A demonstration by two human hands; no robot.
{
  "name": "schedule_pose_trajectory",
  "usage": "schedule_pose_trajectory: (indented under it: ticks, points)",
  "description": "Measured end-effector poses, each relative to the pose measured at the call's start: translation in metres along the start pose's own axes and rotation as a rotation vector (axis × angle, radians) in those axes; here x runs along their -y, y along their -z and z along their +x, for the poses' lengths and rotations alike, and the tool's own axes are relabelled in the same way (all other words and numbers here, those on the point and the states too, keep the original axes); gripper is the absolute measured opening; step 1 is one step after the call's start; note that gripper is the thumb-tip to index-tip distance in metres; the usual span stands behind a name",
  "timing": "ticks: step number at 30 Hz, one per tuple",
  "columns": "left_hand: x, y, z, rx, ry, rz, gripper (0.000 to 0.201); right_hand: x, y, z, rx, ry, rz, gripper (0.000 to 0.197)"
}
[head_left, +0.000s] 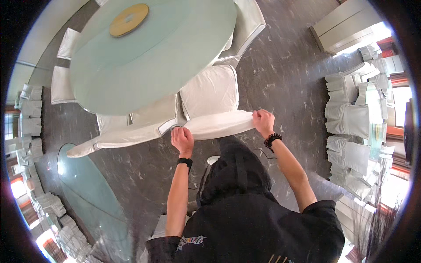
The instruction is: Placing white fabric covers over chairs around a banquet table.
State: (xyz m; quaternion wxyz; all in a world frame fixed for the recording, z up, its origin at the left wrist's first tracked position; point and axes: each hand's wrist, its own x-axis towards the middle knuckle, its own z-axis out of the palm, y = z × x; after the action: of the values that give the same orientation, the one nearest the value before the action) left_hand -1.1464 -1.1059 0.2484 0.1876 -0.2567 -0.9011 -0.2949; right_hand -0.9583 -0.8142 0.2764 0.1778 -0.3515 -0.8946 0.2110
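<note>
A chair [208, 90] in a loose white cloth cover stands in front of me, its seat facing the glass-topped round table [153, 57]. My left hand [182, 140] is closed at the left end of its backrest's top edge, beside the neighbouring chair. At the right end of the same edge, my right hand [263, 122] is closed too, knuckles up. The cover looks slightly creased on the seat and stretches between my two hands. Fingertips of both hands are hidden, so I cannot tell whether they pinch only cloth or the frame beneath as well.
Another white-covered chair [153, 114] stands close on the left, and one [245, 28] sits at the table's right side. A round gold-coloured piece [129, 20] lies on the table. A large glass disc [90, 188] is at lower left. More covered chairs [348, 120] surround a table at right.
</note>
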Motion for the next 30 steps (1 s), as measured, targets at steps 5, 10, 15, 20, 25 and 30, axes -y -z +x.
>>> schedule_pose_trajectory:
  ticks: [5,10,15,20,25,30]
  points:
    - [-0.005,-0.014,-0.003,0.086,-0.006,-0.102,0.016,-0.011,0.008,0.026,-0.005,-0.004,-0.012,0.025]
    - [-0.013,-0.010,-0.003,0.065,-0.029,-0.112,0.014,-0.020,0.008,0.020,0.025,0.009,-0.034,0.026]
    - [-0.008,0.002,-0.004,0.183,0.094,-0.051,0.008,-0.011,0.004,0.023,0.039,0.052,0.023,0.026]
    - [-0.014,0.062,0.052,0.228,-0.197,0.026,0.023,-0.023,0.003,0.019,0.005,0.038,0.068,0.027]
    - [0.054,0.099,0.086,0.591,-0.054,0.064,0.041,-0.027,-0.001,0.020,-0.020,0.053,0.063,0.027]
    - [0.098,0.081,0.079,0.802,0.033,0.224,0.049,-0.019,0.004,0.023,0.020,0.077,0.079,0.025]
